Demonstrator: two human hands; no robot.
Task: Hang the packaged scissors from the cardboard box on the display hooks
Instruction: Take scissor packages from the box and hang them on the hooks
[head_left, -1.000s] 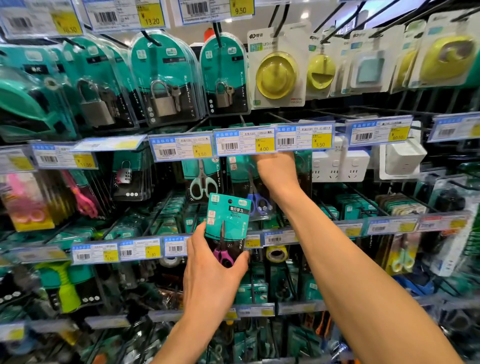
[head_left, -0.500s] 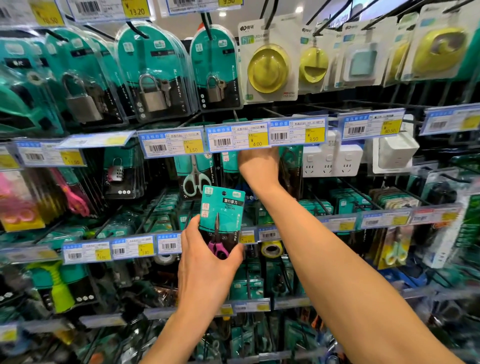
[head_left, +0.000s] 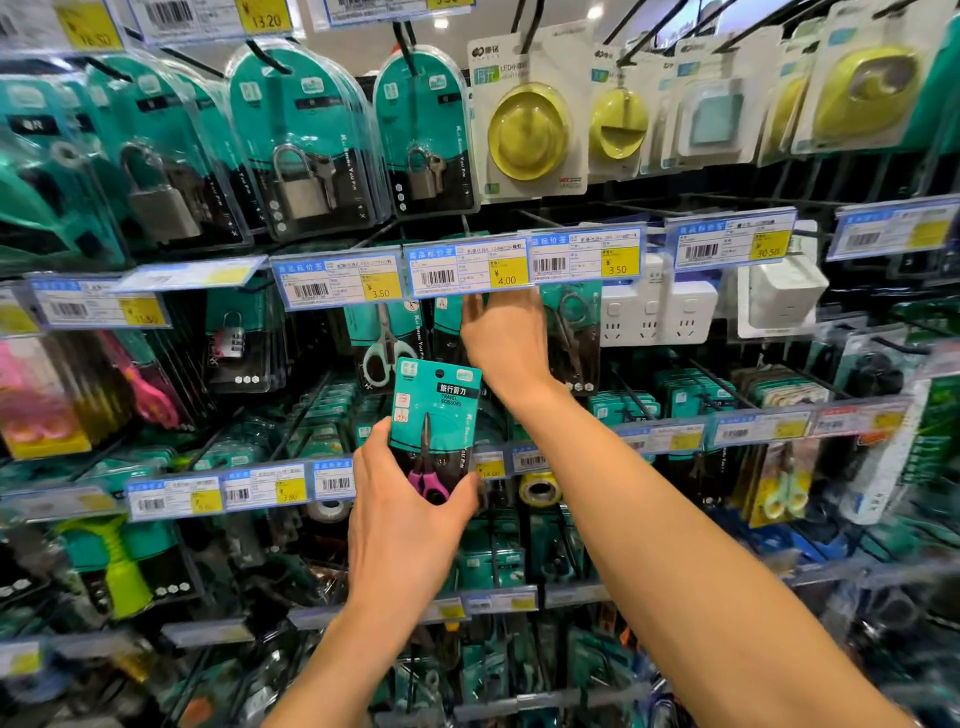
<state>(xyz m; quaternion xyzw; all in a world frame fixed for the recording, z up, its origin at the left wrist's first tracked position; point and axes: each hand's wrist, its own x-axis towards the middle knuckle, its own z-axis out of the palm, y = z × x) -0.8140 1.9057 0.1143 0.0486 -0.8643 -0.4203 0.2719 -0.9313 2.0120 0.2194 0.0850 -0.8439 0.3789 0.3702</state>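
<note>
While upright in left hand (head_left: 405, 525) grip, one scissors pack (head_left: 434, 410); right hand (head_left: 506, 343) grip unclear behind one price tag (head_left: 467, 270).

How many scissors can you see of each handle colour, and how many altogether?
purple-handled scissors, packed, held in the left hand: 1
mint-handled scissors: 1
all-metal scissors: 1
yellow-green-handled scissors: 1
Total: 4 plainly showing; the blurry pink shapes far left are not counted.
</note>
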